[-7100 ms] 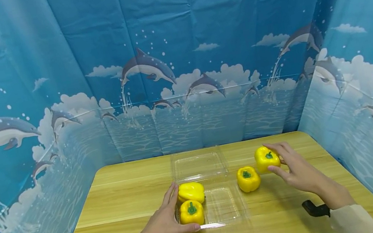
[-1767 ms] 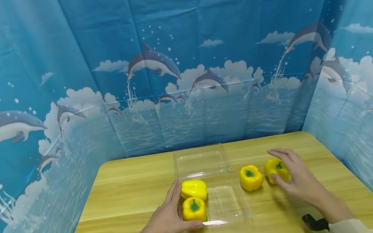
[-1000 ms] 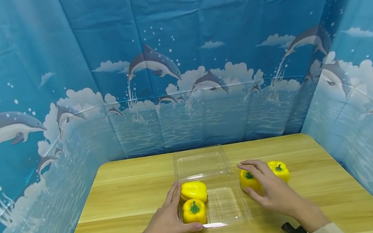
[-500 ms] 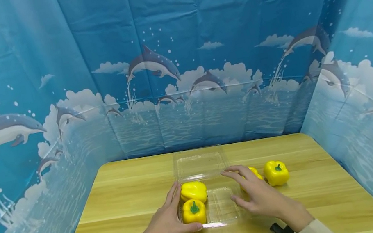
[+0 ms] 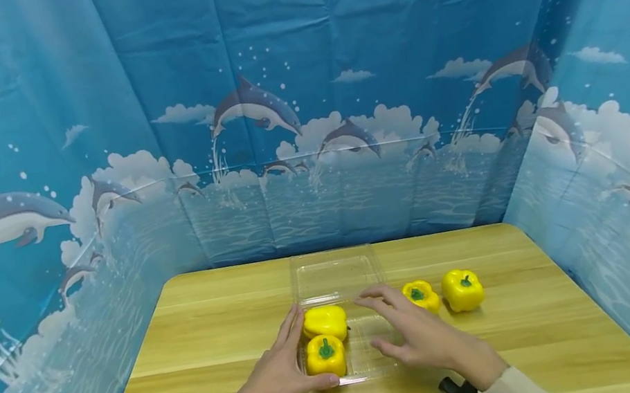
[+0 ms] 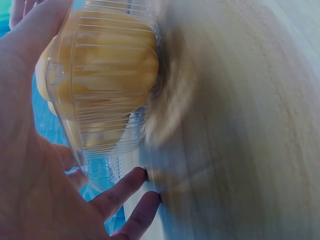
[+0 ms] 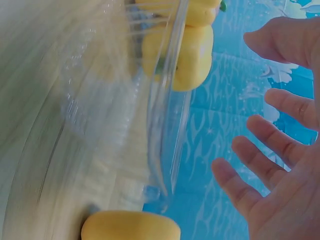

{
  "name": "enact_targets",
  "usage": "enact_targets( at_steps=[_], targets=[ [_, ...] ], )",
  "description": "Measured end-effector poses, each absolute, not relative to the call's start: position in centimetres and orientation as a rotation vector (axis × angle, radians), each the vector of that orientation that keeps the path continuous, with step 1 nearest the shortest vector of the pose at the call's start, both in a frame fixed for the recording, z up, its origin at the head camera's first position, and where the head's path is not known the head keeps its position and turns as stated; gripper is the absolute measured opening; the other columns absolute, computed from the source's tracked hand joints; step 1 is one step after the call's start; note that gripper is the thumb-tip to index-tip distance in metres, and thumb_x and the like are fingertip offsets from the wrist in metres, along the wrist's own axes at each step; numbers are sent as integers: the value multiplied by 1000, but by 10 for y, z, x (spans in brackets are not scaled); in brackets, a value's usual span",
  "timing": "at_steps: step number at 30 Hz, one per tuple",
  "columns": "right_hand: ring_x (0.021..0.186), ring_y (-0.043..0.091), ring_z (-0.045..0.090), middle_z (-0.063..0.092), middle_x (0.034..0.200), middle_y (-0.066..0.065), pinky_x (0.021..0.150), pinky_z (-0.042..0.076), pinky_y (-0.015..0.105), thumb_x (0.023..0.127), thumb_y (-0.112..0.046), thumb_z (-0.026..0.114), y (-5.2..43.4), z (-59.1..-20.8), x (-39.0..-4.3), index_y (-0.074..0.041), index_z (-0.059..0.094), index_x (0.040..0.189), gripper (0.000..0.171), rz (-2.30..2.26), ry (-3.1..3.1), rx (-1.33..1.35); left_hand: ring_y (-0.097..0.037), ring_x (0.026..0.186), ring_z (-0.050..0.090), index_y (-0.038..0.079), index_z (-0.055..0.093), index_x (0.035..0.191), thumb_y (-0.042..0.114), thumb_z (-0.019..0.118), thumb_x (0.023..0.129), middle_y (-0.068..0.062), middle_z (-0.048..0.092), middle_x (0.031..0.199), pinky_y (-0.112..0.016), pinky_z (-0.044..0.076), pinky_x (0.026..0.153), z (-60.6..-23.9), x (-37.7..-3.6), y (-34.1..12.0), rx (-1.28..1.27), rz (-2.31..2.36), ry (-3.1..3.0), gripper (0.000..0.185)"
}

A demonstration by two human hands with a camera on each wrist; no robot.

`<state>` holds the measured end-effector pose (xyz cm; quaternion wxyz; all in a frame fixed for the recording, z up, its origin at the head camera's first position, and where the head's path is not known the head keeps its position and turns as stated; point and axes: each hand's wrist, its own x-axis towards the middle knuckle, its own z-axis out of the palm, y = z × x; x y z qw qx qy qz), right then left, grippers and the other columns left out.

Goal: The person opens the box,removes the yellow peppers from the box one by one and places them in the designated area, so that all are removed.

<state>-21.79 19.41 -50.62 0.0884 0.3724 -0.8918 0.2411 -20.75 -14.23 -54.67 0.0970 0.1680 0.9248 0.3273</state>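
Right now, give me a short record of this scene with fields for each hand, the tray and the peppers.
left hand: rests against the left side of the tray, fingers straight
right hand: open, hovering over the tray's bare right half, holding nothing
tray: clear plastic, lid folded open behind it
peppers in tray: two yellow ones, near and far, on the left side
peppers on table: two yellow ones, and, right of the tray
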Motion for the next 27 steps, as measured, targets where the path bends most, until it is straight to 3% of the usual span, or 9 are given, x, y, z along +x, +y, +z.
enact_targets(
  at_steps=[6,11,15,19,27],
  targets=[
    [151,28,63,53,173,8,116,64,53,109,-26,85,184,-506,-220,-27,47,178,79,707,-2672,1184,-55,161,56,22,5,190,80,88,89,-3,-2,200,-94,40,122,-549,-210,-147,506,988,2710,144],
    [151,27,62,54,173,10,118,64,53,112,-30,82,176,-505,-221,-23,46,178,76,679,-2673,1239,-55,160,57,22,4,190,79,89,89,-2,-4,200,-86,49,121,-551,-212,-151,529,1010,2687,144],
    [150,25,64,55,173,6,118,64,52,112,-33,81,169,-504,-222,-21,48,178,74,695,-2690,1265,-56,168,48,21,5,190,74,91,90,-5,-6,200,-78,52,126,-552,-213,-154,572,1057,2656,143],
    [148,25,66,54,173,5,117,65,51,112,-30,81,160,-504,-221,-21,49,177,73,729,-2726,1291,-54,176,32,19,6,190,69,94,91,-11,-7,199,-78,45,132,-552,-213,-159,627,1106,2620,141],
    [144,20,65,55,169,2,118,64,46,113,-39,81,149,-506,-219,-24,51,176,71,730,-2792,1314,-52,179,28,19,7,190,68,93,92,-9,-3,200,-79,41,134,-552,-214,-163,663,1117,2605,139]
  ],
)
